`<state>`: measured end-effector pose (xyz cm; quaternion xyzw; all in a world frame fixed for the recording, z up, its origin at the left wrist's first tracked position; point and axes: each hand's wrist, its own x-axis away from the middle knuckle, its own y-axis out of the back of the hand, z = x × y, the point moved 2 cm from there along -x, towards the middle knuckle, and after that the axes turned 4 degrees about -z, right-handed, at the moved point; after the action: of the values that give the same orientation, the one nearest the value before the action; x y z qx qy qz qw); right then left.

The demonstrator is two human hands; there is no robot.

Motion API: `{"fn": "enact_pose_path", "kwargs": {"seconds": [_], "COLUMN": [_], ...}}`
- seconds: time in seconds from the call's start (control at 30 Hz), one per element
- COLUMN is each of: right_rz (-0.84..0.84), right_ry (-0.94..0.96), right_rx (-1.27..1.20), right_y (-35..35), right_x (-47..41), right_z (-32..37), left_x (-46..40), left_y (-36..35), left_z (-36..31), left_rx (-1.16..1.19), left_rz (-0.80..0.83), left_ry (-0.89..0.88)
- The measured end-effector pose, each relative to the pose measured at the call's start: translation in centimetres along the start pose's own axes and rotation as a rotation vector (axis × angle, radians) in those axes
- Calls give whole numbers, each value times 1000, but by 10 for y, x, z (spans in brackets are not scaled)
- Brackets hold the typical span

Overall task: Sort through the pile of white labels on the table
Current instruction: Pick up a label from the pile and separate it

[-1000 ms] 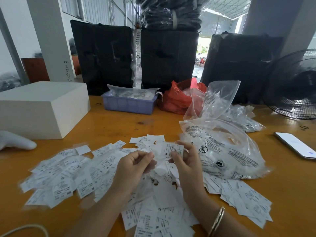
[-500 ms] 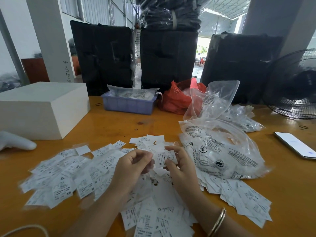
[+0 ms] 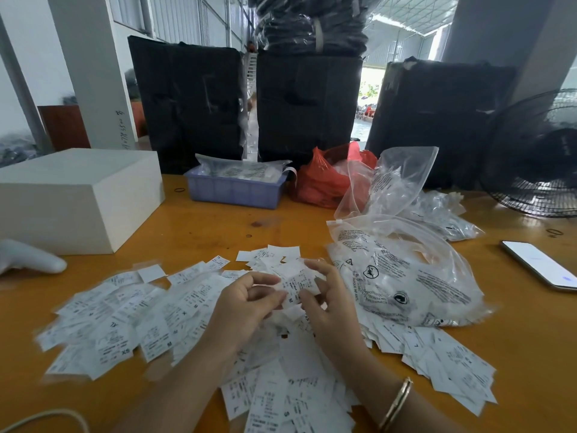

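Both hands meet over the middle of the pile of white labels [image 3: 131,320] spread across the orange tabletop [image 3: 199,232]. The left hand [image 3: 246,307] and the right hand [image 3: 327,304] pinch one printed label [image 3: 296,285] between their fingertips — lifted just above the heap. A printed clear plastic bag [image 3: 406,276] lies just right of the hands, overlapping the labels' edge.

Counted on the table [image 3: 199,226] are one white box [image 3: 78,198], one blue tray [image 3: 234,190], one red bag [image 3: 321,182], one phone [image 3: 538,264], one fan [image 3: 537,157], three black bundles [image 3: 190,101] (standing behind), two hands and labels [image 3: 125,320] beyond counting.
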<state>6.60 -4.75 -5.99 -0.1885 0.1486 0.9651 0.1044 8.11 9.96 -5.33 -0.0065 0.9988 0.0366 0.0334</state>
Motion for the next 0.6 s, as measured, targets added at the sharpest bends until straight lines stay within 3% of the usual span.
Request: {"fn": "enact_pose_path", "kwargs": {"seconds": [0.27, 0.43, 0.6], "right_rz": [-77, -28, -27], "right_ry": [-32, 46, -41], "right_rx": [-144, -63, -123], "right_y": [2, 2, 2], "right_x": [0, 1, -1], "right_z": [4, 7, 5], "left_x": [0, 2, 2], "left_y": [1, -1, 2], "left_z": [0, 0, -1], "left_rx": [-14, -66, -98], "left_rz": [-46, 0, -46], "left_ry": [-67, -87, -108]}}
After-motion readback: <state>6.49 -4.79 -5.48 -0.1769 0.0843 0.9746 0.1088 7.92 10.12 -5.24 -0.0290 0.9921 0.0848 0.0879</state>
